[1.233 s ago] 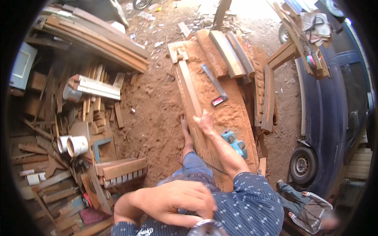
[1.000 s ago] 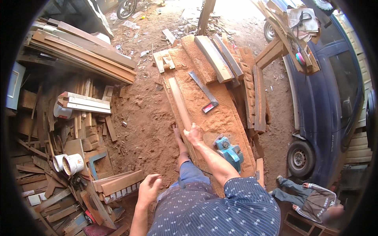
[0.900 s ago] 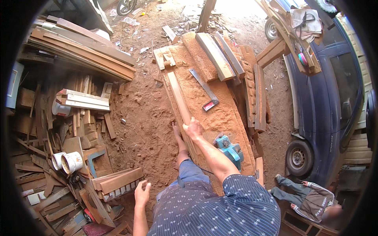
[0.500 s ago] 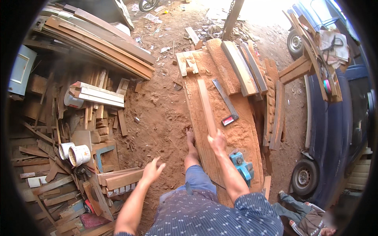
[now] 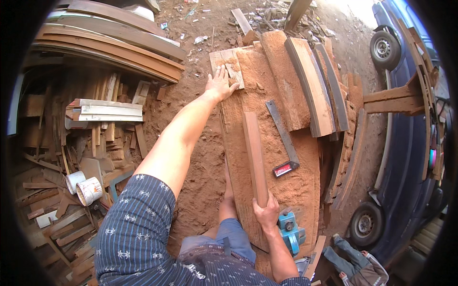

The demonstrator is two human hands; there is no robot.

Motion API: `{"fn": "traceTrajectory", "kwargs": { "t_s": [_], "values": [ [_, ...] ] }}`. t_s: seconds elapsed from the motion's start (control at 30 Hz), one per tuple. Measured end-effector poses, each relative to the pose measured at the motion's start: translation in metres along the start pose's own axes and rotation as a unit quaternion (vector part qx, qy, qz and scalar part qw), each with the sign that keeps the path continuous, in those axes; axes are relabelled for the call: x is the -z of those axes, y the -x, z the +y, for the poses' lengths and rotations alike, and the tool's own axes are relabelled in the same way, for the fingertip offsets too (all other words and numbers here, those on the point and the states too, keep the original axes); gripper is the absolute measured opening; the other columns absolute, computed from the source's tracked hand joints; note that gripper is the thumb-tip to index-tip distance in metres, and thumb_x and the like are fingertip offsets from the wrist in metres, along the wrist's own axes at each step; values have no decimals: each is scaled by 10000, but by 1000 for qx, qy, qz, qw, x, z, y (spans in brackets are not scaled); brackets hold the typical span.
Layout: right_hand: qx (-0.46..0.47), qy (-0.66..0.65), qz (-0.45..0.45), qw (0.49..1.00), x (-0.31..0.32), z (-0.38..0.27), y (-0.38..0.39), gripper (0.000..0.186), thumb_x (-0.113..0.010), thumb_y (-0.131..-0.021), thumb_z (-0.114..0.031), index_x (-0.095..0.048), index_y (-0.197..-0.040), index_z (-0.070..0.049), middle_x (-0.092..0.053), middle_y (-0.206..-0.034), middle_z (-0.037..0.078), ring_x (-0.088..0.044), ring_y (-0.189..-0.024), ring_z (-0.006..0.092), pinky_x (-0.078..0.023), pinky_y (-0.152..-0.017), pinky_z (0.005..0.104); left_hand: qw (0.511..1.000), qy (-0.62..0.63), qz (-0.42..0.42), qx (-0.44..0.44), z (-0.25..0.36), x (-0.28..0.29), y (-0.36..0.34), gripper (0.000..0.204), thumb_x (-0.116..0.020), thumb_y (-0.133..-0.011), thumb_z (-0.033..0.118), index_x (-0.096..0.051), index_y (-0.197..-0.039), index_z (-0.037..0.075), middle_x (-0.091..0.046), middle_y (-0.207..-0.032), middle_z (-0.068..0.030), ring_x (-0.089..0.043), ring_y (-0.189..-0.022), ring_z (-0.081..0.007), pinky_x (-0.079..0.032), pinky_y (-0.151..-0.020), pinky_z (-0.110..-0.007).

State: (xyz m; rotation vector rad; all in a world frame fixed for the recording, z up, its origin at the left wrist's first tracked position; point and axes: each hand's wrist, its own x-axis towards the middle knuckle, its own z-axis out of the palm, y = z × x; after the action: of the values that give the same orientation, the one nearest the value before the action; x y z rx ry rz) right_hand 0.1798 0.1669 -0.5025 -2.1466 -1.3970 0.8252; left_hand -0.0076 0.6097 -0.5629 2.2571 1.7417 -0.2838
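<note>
My right hand [image 5: 267, 212] is wrapped around the near end of a reddish-brown wooden strip [image 5: 255, 152], which lies lengthwise along a broad plank bench [image 5: 234, 157]. My left hand [image 5: 219, 86] is stretched to the bench's far left corner, fingers apart, resting on or just above a pale notched wood piece [image 5: 234, 64]. A try square [image 5: 283, 131] with a dark blade lies on sawdust to the right of the strip. Close beside my right hand sits a teal power planer [image 5: 291, 232].
Thick beams [image 5: 311, 90] lie along the bench's right side. Stacked boards [image 5: 109, 45] and scrap wood fill the left, near white buckets [image 5: 89, 190]. A blue vehicle [image 5: 405, 148] stands at right. Another person [image 5: 358, 267] is low at the bottom right.
My left hand has reached forward from beside my body to the bench's far corner. My right hand still holds the strip, now nearer to me. The view has shifted slightly.
</note>
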Motion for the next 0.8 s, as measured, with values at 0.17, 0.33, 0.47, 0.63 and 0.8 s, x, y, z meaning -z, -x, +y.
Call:
{"fn": "traceTrajectory", "kwargs": {
  "t_s": [0.17,0.33,0.47,0.63,0.8],
  "values": [
    [0,-1,0,1000,5,-1,-4,579,-799,-775,-239,-607,-1213,88,-681,-1018,299,-661,-931,466,-538,-829,500,988,-68,46,-134,-14,-18,22,719,-365,-1029,562,-436,-1440,-24,-307,-1592,-195,-185,-1529,-302,-150,-1239,-514],
    [17,-17,6,1000,-6,-19,-23,585,-790,-786,-255,-602,-1234,70,-688,-988,298,-668,-917,462,-546,-816,503,977,87,111,-159,-27,-29,138,441,-475,-1041,414,-597,-1209,25,-609,-1307,-198,-504,-1318,-335,-352,-1129,-492],
    [23,0,-6,1000,-19,-47,-55,577,-778,-789,-276,-609,-1236,47,-701,-926,284,-684,-867,463,-558,-783,515,970,235,50,23,-60,-81,305,401,-618,-977,397,-621,-996,-3,-691,-821,-225,-672,-751,-404,-540,-688,-482],
    [31,41,0,999,-39,-67,-89,520,-776,-768,-288,-636,-1154,31,-711,-900,274,-702,-840,445,-569,-764,515,942,273,-16,197,-82,-119,542,419,-617,-957,387,-624,-816,-7,-653,-809,-259,-638,-799,-446,-486,-704,-503],
    [16,53,2,998,-50,-72,-97,482,-768,-754,-302,-655,-1073,40,-710,-949,271,-703,-909,429,-573,-807,491,864,314,-134,371,-95,-159,726,353,-705,-890,366,-663,-799,27,-709,-844,-182,-697,-853,-337,-531,-804,-423]
  ]
}}
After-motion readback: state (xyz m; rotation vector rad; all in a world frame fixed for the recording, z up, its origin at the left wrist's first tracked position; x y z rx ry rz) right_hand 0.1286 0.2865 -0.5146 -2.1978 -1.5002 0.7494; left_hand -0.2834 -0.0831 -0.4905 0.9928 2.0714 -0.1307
